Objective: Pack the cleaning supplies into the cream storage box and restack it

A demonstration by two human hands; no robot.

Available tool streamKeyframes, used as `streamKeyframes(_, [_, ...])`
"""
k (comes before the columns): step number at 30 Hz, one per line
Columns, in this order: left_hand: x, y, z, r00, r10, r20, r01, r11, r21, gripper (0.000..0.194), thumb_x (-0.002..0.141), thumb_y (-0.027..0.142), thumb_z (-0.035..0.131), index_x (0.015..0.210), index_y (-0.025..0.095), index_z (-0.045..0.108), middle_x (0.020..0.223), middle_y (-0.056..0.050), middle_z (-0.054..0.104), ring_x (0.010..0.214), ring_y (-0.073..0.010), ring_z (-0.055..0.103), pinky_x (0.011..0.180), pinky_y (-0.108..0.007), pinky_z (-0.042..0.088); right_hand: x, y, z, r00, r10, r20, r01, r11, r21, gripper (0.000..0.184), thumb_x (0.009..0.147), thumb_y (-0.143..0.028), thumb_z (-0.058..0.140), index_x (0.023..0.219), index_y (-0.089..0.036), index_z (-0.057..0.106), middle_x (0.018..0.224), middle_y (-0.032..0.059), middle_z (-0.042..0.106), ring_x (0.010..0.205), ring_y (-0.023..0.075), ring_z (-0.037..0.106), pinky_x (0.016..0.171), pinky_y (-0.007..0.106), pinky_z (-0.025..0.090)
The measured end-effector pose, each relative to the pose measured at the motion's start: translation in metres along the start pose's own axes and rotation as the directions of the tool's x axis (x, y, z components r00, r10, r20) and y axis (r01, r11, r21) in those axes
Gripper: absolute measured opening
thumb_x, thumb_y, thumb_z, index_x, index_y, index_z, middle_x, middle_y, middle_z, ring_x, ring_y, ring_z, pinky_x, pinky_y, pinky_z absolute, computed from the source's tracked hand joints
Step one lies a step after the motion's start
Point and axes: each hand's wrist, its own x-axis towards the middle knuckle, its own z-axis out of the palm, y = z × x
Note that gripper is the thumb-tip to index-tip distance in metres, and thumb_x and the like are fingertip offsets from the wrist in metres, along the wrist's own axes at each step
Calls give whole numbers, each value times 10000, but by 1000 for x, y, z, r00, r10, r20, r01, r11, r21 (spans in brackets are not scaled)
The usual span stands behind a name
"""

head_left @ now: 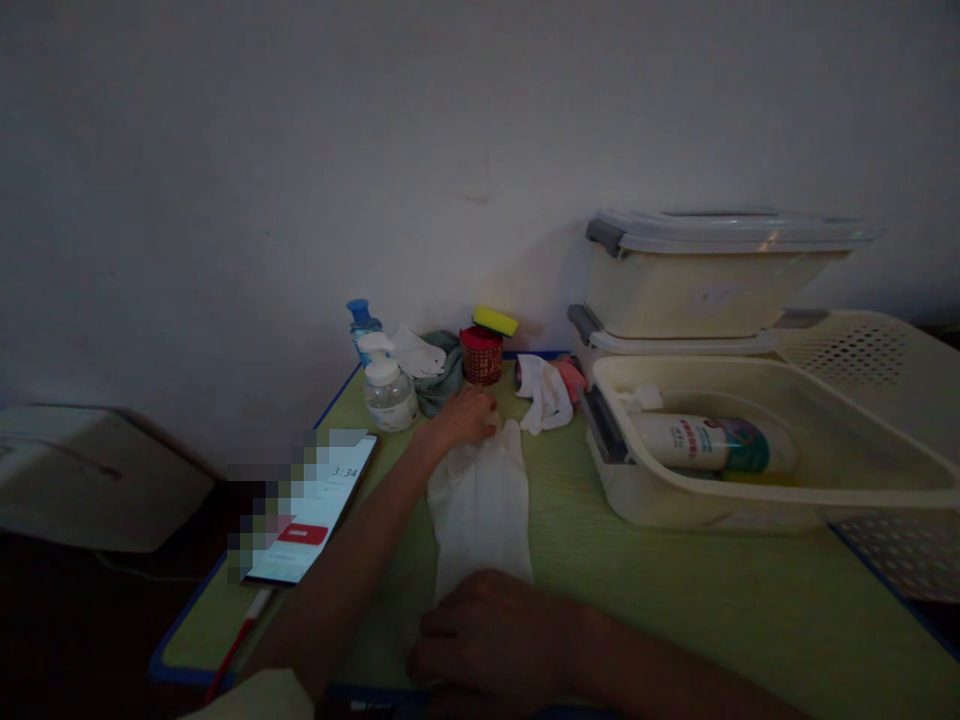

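A white rubber glove (480, 505) lies flat on the green table (675, 570), fingers pointing away from me. My left hand (466, 417) reaches forward and pinches the glove's far end, fingers closed on it. My right hand (491, 635) presses down on the glove's near cuff at the table's front edge, fingers curled over it.
A phone (319, 510) showing a timer lies at the left. At the back stand two small bottles (386, 385), a grey cloth (444, 375), a red cup with a yellow sponge (484, 345) and another white glove (546, 393). An open tub (750, 500) holding a spray bottle and stacked lidded boxes (712, 270) fill the right.
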Motion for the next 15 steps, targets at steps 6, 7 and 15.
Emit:
streamKeyframes(6, [2, 4, -5, 997, 42, -64, -44, 998, -34, 354, 676, 147, 600, 1030, 140, 607, 1037, -115, 604, 1038, -248, 528, 880, -334, 404, 0, 0, -1, 1000, 6, 5, -6, 1000, -13, 196, 854, -382, 464, 885, -192, 501, 742, -29, 597, 631, 114, 549, 517, 246, 339])
streamKeyframes(7, [3, 7, -5, 993, 45, -110, -51, 997, -56, 319, 700, 147, 579, 1017, 138, 612, 1038, -115, 600, 1046, -245, 523, 887, -339, 400, 0, 0, -1, 1000, 7, 5, -7, 1000, -15, 197, 855, -382, 462, 893, -193, 503, 748, -29, 600, 635, 114, 551, 519, 246, 341])
streamKeyframes(15, [8, 21, 15, 988, 74, -133, -101, 973, -207, 166, 791, 180, 493, 816, 134, 650, 901, -77, 627, 882, -179, 555, 833, -294, 427, 0, 0, 0, 1000, -1, 13, 1, 1000, -5, 200, 851, -376, 470, 900, -187, 514, 764, -22, 612, 645, 114, 555, 545, 246, 354])
